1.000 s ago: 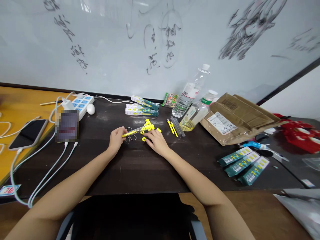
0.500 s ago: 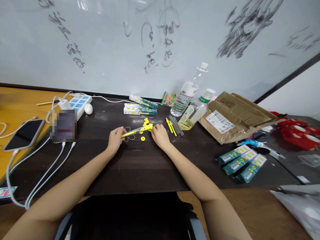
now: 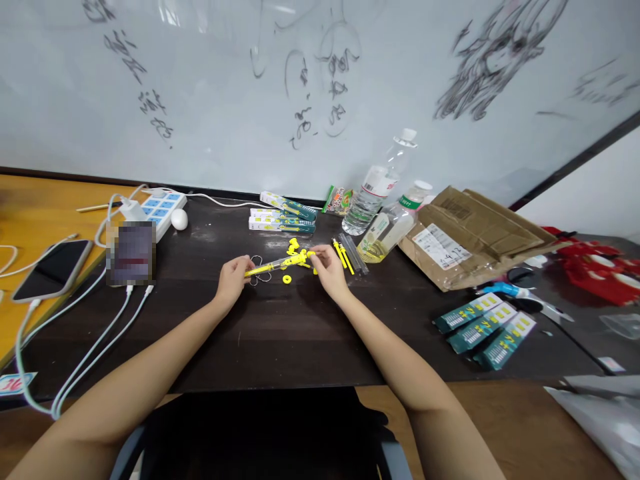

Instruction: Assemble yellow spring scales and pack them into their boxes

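Note:
My left hand (image 3: 233, 283) is closed around the left end of a slim clear tube with yellow parts (image 3: 275, 265), held slanting slightly up to the right. Between the thumb and fingers of my right hand (image 3: 327, 270) is a small yellow piece (image 3: 311, 253), close to the tube's right end; whether they touch I cannot tell. Loose yellow parts lie behind and under that end, partly hidden. A yellow ring (image 3: 287, 279) rests on the dark table in front of the tube. Thin loops of elastic or cord (image 3: 260, 275) lie beside my left fingers.
Yellow rods (image 3: 343, 257) and clear tubes (image 3: 354, 253) lie right of my right hand. Behind are small boxes (image 3: 283, 225), a water bottle (image 3: 373, 197) and a tilted bottle (image 3: 393, 230). A brown parcel (image 3: 450, 233) and more boxes (image 3: 505, 340) stand right; a power strip (image 3: 163, 213) and phones are left.
My right hand has lifted from the loose parts and turned, now pinching a small yellow piece by the tube's right end. My left hand keeps its hold. The view has shifted slightly.

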